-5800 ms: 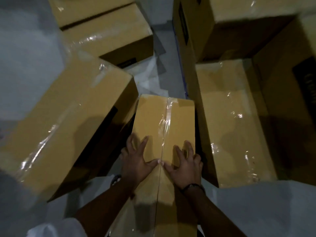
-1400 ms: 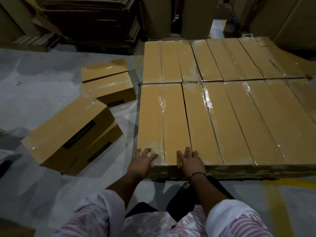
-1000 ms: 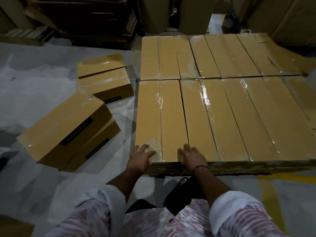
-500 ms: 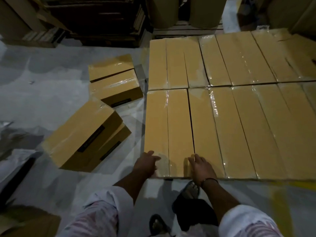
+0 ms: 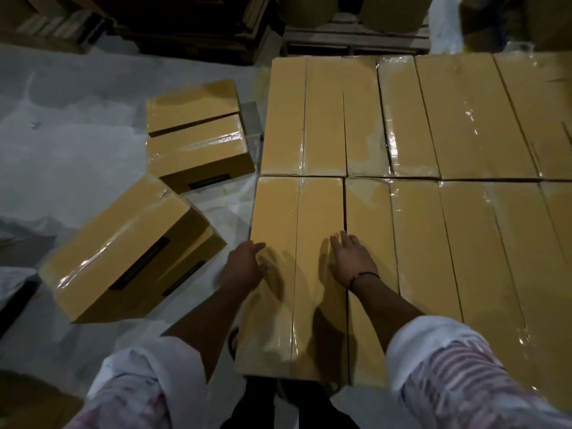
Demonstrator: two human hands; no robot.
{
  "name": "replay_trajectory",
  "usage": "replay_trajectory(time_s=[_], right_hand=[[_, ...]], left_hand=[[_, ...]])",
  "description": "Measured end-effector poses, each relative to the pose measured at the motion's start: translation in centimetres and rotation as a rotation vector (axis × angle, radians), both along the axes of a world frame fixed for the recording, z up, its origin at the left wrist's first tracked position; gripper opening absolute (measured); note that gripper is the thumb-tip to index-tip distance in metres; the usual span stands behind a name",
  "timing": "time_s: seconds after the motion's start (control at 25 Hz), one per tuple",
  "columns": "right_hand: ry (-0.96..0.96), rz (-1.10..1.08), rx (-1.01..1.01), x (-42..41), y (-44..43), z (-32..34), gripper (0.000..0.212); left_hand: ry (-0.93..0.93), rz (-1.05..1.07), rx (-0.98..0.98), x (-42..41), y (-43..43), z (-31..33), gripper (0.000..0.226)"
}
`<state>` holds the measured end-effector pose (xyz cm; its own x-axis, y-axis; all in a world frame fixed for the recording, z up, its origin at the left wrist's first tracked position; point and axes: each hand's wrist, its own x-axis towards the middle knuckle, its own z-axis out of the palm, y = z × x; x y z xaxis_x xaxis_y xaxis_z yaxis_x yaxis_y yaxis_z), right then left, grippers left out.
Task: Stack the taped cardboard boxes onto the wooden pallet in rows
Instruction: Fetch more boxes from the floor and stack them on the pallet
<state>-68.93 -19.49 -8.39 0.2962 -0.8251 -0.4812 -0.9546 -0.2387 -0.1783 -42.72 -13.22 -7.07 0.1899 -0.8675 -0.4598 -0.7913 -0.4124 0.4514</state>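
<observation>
Two rows of taped cardboard boxes fill the right half of the view, packed side by side; the pallet under them is hidden. The near-left box [image 5: 297, 218] is the end of the front row. My left hand [image 5: 243, 267] lies at that box's left edge with fingers stretched out. My right hand [image 5: 353, 258] lies flat on top near the seam to the neighbouring box [image 5: 371, 218]. Neither hand grips anything.
Loose taped boxes lie on the grey floor to the left: a tilted pair [image 5: 130, 249] and a flat pair [image 5: 198, 134]. Dark stacked pallets [image 5: 192, 23] and another wooden pallet [image 5: 356, 41] stand at the back. My legs are below the front row.
My view has come closer over the boxes. Both hands have slid forward from the near-left box's front edge onto its top, the left at its side edge.
</observation>
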Motion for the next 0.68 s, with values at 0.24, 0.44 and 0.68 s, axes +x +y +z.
replay_trajectory(time_s=[0.24,0.44,0.68], right_hand=[[0.05,-0.043,0.04,1.3,-6.1,-2.2,0.078],[0.032,-0.128,0.086,2.2,-7.9,-3.6,0.085],[0.047,-0.168,0.1,2.4,-7.6,-4.4,0.094]], left_hand=[[-0.092,-0.042,0.022,-0.1,-7.4,-3.0,0.076],[-0.027,-0.083,0.138,0.6,-10.5,-4.6,0.091],[-0.048,-0.153,0.118,1.0,-11.0,-5.6,0.089]])
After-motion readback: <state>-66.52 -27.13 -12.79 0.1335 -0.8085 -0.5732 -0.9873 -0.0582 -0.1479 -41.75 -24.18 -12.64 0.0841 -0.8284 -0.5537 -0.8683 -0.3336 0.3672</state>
